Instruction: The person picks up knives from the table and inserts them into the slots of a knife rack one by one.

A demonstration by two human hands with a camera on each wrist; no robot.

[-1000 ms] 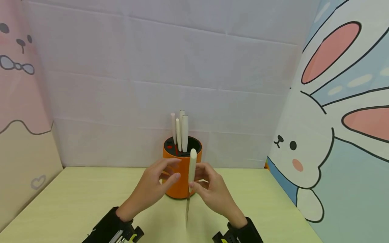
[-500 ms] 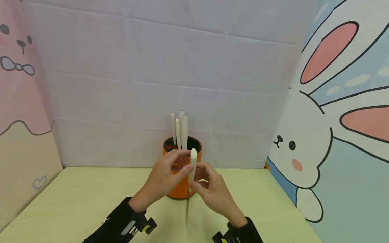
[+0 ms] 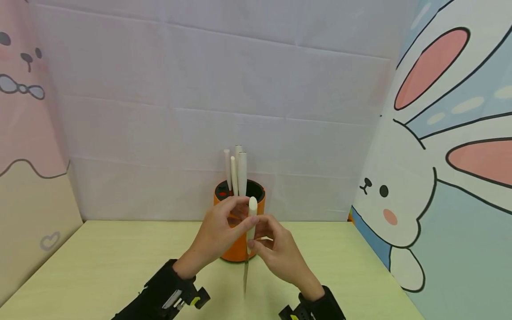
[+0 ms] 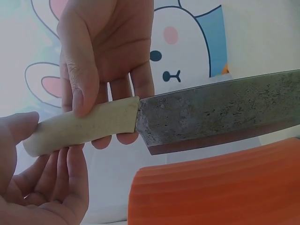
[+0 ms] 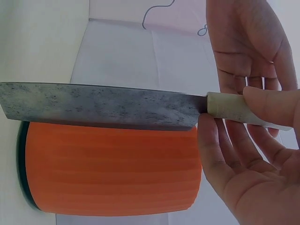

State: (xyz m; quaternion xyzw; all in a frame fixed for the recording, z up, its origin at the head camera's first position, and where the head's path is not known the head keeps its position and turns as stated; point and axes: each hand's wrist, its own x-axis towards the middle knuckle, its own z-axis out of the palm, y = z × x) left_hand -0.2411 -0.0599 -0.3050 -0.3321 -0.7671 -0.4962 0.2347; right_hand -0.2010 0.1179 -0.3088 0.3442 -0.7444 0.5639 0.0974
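Observation:
A kitchen knife [image 3: 253,209] is held upright, pale handle up and blade down, in front of the orange knife block [image 3: 234,253]. My right hand [image 3: 280,253] grips the lower handle near the blade between thumb and fingers. Around the handle's top end, my left hand [image 3: 220,231] pinches with thumb and fingertips. A broad grey, speckled blade [image 4: 215,110] shows in the left wrist view. Beside the orange block [image 5: 112,168] in the right wrist view, the blade [image 5: 103,105] is apart from the hands' fingers.
Several pale-handled knives [image 3: 242,173] stand in the block's black top. The block stands on a pale wooden table [image 3: 132,253]. Behind is a white sheet wall [image 3: 224,89], and a rabbit-printed panel [image 3: 400,200] borders the right side.
My left hand has moved right and up from beside the handle and now pinches its top end. The knife has shifted very slightly left; my right hand keeps its grip.

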